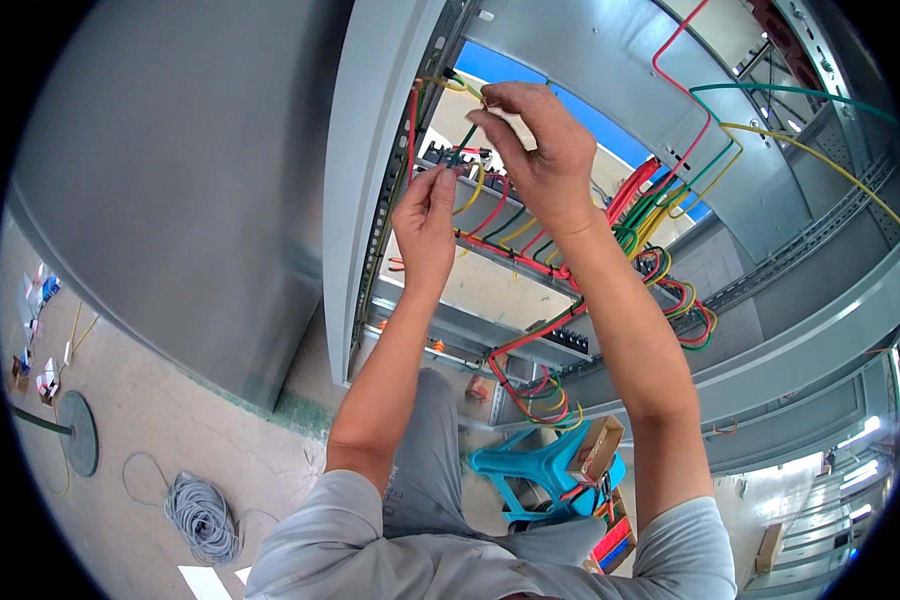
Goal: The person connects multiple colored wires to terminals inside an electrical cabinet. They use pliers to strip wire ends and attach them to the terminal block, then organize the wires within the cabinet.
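Inside an open grey metal cabinet, both my arms reach up among coloured wires. My left hand is closed in a pinch on a dark green wire, near a row of black terminals. Higher and a little to the right, my right hand pinches with thumb and forefinger at the wire's upper end, where a bit of copper colour shows. A yellow wire ends close to those fingertips. Whatever lies between the right fingertips is mostly hidden.
Bundles of red, green and yellow wires run along the cabinet's rails. A blue plastic stool with an open cardboard box stands below. A coil of grey cable lies on the floor at left, near a round green base.
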